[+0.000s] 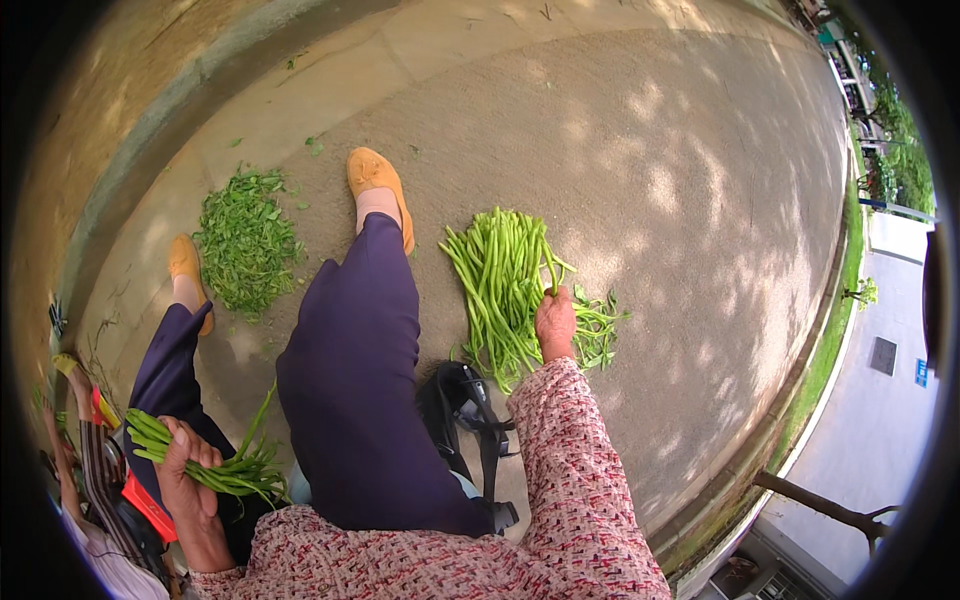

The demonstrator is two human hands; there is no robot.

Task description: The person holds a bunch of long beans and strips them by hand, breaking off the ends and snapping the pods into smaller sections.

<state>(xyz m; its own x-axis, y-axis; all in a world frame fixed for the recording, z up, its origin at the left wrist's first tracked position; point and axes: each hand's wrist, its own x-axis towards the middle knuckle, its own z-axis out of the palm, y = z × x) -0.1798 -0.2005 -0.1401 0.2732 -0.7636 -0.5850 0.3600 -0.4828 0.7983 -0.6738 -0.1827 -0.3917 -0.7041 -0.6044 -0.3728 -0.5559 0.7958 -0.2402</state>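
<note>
My left hand (pixel 190 470) is closed round a small bunch of long green stalks (pixel 235 478) low on the left, beside my leg. My right hand (pixel 555 320) reaches to a large pile of similar bright green stalks (pixel 490 280) on the pavement, its fingers pinched on stalks at the pile's right side. A few leafy sprigs (pixel 600 340) lie at that edge of the pile. A heap of loose green leaves (pixel 250 235) lies between my two orange-shod feet.
A black bag (pixel 445 410) lies beside my leg. A curb (pixel 135 155) curves along the left and top. Another person's legs (pixel 95 470) and a red object (pixel 145 505) are at lower left. A grass strip (pixel 825 380), tree branch (pixel 820 500) and pale wall (pixel 885 420) line the right.
</note>
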